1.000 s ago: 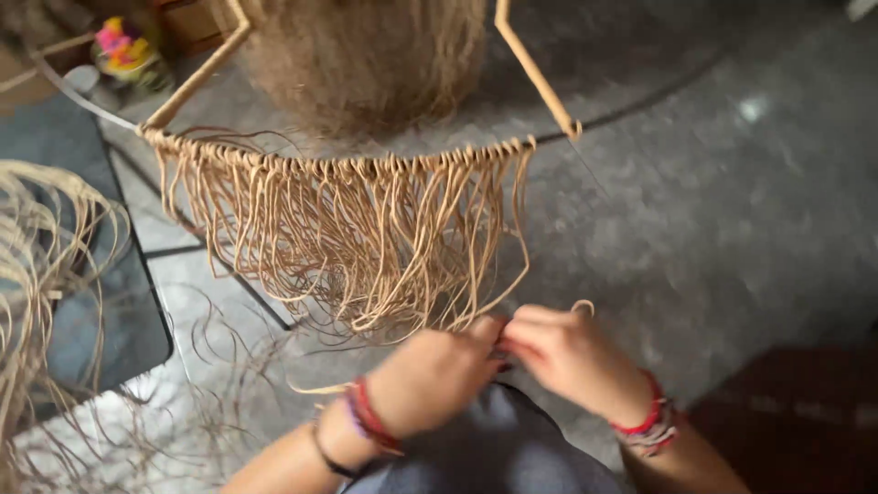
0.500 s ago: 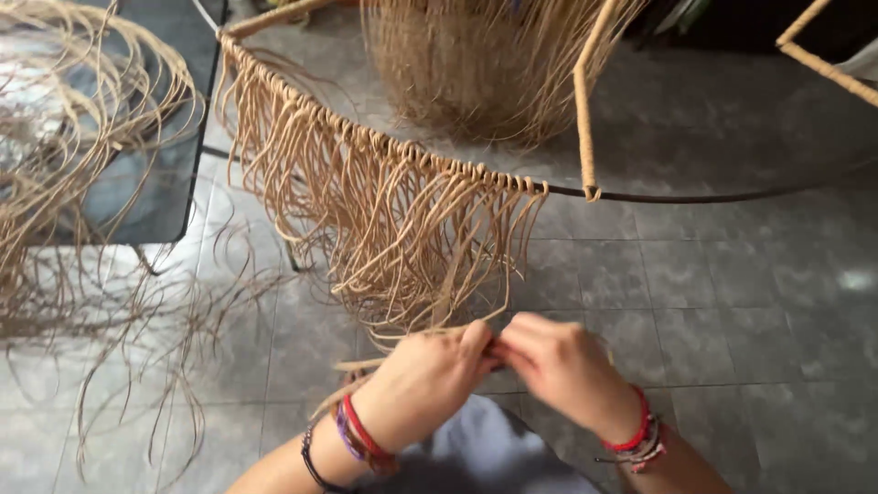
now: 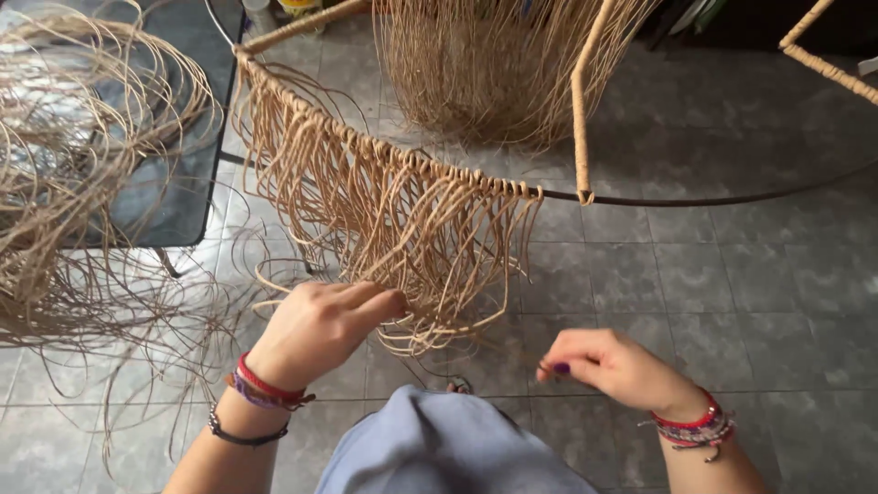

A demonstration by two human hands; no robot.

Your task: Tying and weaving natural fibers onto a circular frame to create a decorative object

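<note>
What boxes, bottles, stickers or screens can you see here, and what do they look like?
Pale bottle or jar: top edge, on the floor beyond the wrapped frame; whitish, rounded, mostly cut off.
Yellow-and-green container: top edge beside it, behind the frame; only a sliver shows, kind unclear.
No signs, stickers or screens show anywhere.

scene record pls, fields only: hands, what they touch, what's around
left hand: fingers in the hanging strands, closed around some
right hand: pinches one thin strand, apart from the fringe
strands: tan, knotted in a row along a dark hoop
frame rod: wrapped, upright, meets the hoop
loose fibre pile: on a glass table, far left
floor: grey tiles
wrists: red bracelets on both
</note>
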